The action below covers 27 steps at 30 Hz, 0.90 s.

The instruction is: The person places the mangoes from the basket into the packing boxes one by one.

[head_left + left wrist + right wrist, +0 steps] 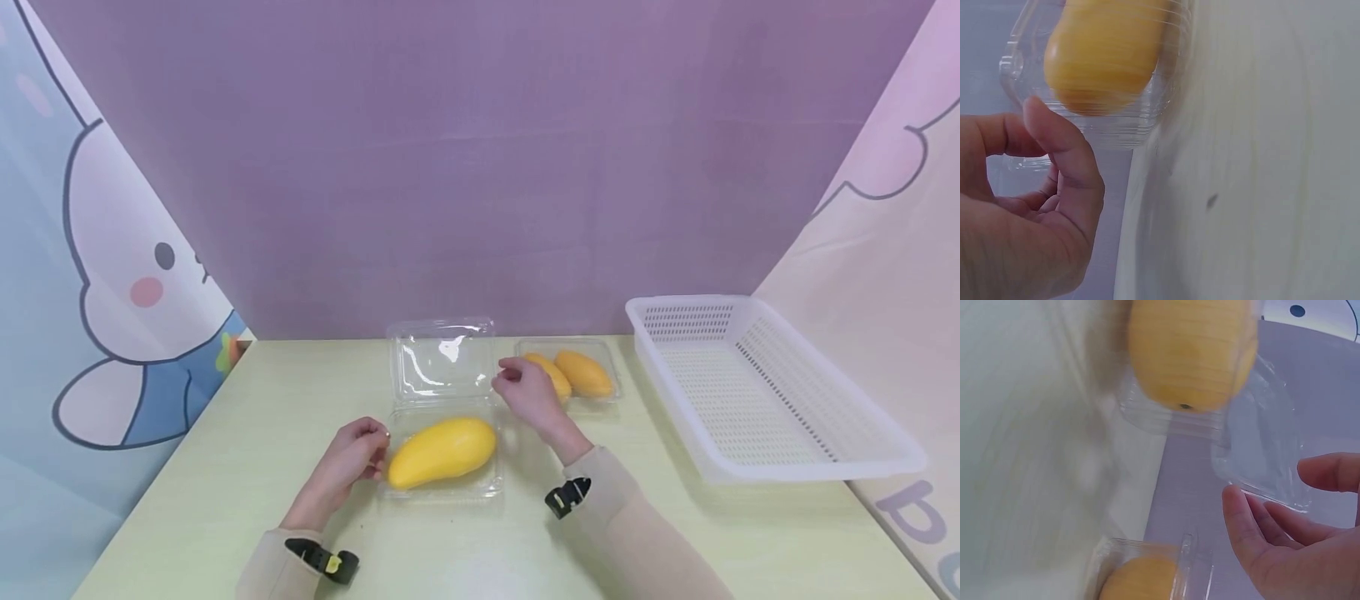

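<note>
A large yellow mango (442, 452) lies in a clear plastic clamshell box (483, 487), whose lid (420, 367) is raised at the back. My left hand (347, 458) is at the box's left edge, its fingers loosely bent. In the left wrist view, the raised fingertip (1038, 112) overlaps the corner of the box, with the thumb near that finger. My right hand (532, 396) is by the lid's right edge. The right wrist view shows its thumb (1329, 472) apart from the fingers, and the lid (1260, 450) just beyond them.
Behind my right hand, a second clear box (615, 379) contains two smaller orange-yellow mangoes (583, 373). A white perforated plastic basket (810, 471) stands on the right of the pale table (195, 467). A purple cloth backdrop (480, 167) rises along the table's far edge.
</note>
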Tool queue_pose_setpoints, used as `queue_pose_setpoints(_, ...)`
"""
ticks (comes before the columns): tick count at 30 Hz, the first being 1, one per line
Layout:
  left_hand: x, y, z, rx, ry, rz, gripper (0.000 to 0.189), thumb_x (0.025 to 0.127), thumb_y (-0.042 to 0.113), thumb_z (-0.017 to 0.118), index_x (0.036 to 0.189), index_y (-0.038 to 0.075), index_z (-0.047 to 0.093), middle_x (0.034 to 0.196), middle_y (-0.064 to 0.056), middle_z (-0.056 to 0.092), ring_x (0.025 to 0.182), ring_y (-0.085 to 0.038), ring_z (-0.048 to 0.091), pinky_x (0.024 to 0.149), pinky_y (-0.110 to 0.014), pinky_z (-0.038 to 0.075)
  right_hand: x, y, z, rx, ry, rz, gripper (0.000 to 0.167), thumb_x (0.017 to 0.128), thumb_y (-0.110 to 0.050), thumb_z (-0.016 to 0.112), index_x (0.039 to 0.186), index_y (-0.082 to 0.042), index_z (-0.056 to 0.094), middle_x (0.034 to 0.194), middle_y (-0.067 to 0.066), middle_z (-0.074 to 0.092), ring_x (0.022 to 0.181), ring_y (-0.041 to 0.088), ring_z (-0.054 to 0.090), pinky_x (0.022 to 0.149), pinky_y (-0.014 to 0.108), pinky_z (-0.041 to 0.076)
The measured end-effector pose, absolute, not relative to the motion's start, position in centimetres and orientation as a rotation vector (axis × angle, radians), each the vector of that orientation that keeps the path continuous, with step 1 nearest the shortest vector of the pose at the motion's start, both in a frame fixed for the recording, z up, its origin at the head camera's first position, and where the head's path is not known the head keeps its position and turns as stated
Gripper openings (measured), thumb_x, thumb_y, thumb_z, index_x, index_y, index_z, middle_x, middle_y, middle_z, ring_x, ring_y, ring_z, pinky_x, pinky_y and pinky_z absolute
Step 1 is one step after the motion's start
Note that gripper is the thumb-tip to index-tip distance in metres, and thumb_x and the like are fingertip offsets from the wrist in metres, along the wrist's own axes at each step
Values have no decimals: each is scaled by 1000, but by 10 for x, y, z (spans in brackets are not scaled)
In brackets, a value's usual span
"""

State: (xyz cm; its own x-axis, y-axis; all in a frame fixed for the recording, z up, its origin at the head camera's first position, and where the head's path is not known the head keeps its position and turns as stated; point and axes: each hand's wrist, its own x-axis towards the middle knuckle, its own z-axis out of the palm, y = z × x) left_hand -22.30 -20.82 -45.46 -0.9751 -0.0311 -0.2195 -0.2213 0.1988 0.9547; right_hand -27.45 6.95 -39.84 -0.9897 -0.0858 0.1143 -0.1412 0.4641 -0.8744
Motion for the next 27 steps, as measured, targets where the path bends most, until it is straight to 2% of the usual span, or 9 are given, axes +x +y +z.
queue_pose_setpoints(16, -222, -205, -453, -243, 2301, 1894, 18, 99, 9, 53, 111, -5, 53, 80, -9, 52, 64, -20, 51, 53, -27, 50, -271, 77, -382, 233, -2545, 1618, 35, 96, -12, 64, 128, 1, 65, 112, 13, 69, 107, 29, 64, 95, 44, 53)
queue_pose_setpoints(27, -223, -206, -454, -247, 2294, 1906, 20, 100, 10, 54, 113, -5, 53, 83, -9, 53, 66, -19, 52, 53, -27, 50, -264, 82, -379, 235, -2398, 1896, 30, 102, -13, 56, 122, 7, 65, 115, 22, 69, 105, 34, 66, 93, 42, 56)
